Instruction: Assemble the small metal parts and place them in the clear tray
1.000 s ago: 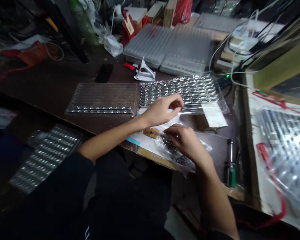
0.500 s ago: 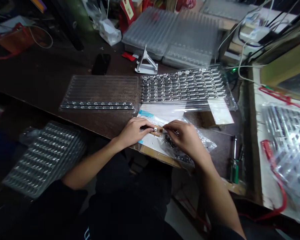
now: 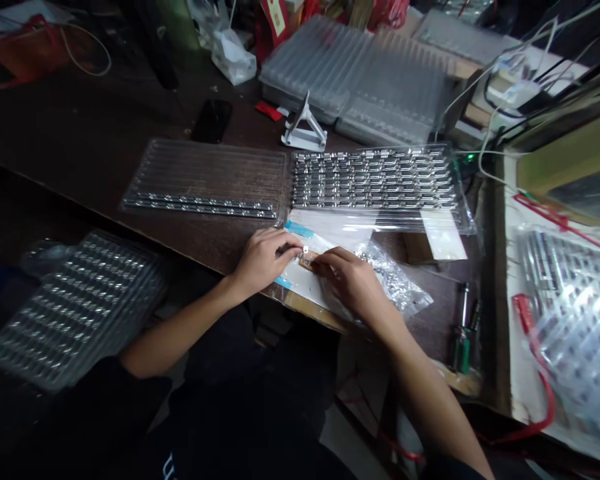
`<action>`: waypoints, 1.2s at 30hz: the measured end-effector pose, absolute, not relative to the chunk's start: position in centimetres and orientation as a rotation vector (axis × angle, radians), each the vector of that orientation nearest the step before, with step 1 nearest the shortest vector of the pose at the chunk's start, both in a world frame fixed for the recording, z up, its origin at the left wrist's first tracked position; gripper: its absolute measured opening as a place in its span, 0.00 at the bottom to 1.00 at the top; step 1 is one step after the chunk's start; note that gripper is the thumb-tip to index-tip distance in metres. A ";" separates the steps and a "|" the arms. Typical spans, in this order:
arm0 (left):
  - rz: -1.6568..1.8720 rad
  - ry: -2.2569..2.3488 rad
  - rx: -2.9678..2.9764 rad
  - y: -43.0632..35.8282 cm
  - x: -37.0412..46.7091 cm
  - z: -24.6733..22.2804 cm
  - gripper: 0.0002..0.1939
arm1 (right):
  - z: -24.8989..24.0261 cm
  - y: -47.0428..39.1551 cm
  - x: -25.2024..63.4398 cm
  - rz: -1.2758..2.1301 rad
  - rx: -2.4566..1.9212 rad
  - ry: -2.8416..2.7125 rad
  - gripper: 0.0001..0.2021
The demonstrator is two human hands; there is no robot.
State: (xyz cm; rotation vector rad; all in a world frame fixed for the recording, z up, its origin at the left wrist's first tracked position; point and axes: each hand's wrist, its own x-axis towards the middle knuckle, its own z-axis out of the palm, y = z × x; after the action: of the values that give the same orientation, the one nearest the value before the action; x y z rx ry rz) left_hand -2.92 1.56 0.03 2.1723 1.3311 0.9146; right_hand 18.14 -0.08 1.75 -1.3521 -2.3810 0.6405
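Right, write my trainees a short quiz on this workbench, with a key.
1. True or false: the flat black phone lies left of the white angular stand.
2. Of the clear ridged plastic left tray and right tray, which has more filled rows? A) left; B) right; C) equal.
3. What lies at the fingertips of the bare right hand?

Key: 1. true; 2. B; 3. a small brown oblong block.

Dim Light, Hard Glints, Smeared Edges

The dark brown tabletop (image 3: 75, 120) is weakly lit, its left end sunk in shadow. The black clothing (image 3: 240, 413) is nearly swallowed by darkness. Glints are thrown back by rows of silvery metal parts (image 3: 375, 177), and pale glare is spread across the clear plastic-wrapped stack (image 3: 580, 333) at right. Toward the edges, shapes are blurred and stretched. The small white piece (image 3: 305, 249) pinched by the left hand (image 3: 260, 261) is poorly resolved.
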 end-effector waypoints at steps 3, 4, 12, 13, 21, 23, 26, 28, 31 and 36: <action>0.736 1.345 2.289 1.0 -3.8 -0.1 0.07 | 1.9 -0.4 17.4 0.485 -1.432 -2.544 0.14; 0.711 1.339 2.302 0.8 -4.0 -0.1 0.08 | 2.0 -0.5 17.3 0.473 -1.446 -2.565 0.14; 0.946 1.271 2.190 0.8 -0.9 0.6 0.03 | 3.7 0.0 20.6 0.539 -1.631 -2.392 0.10; 0.953 1.222 2.191 0.8 -0.4 0.6 0.03 | 3.8 0.0 20.9 0.543 -1.671 -2.423 0.09; 0.885 1.187 2.189 1.0 1.1 -0.5 0.02 | 3.4 -0.4 20.3 0.447 -1.649 -2.593 0.08; 0.865 1.196 2.194 1.1 1.0 -0.6 0.02 | 3.3 -0.4 20.1 0.406 -1.646 -2.612 0.07; 0.849 1.216 2.197 1.1 1.1 -0.6 0.02 | 3.3 -0.5 20.1 0.461 -1.651 -2.584 0.04; 0.832 1.224 2.207 1.1 1.1 -0.7 0.01 | 3.3 -0.5 20.4 0.530 -1.660 -2.518 0.03; 0.801 1.238 2.208 1.1 1.2 -0.8 0.02 | 3.3 -0.3 21.2 0.623 -1.630 -2.394 0.03; 0.893 1.179 2.182 0.9 1.0 -0.5 0.02 | 3.1 0.3 22.3 0.669 -1.473 -2.266 0.10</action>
State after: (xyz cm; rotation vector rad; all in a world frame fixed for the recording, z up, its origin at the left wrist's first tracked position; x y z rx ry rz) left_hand 1.03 0.86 -0.50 2.1821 1.1790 0.8933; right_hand 22.28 0.35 3.06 -1.4730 -2.2662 0.6686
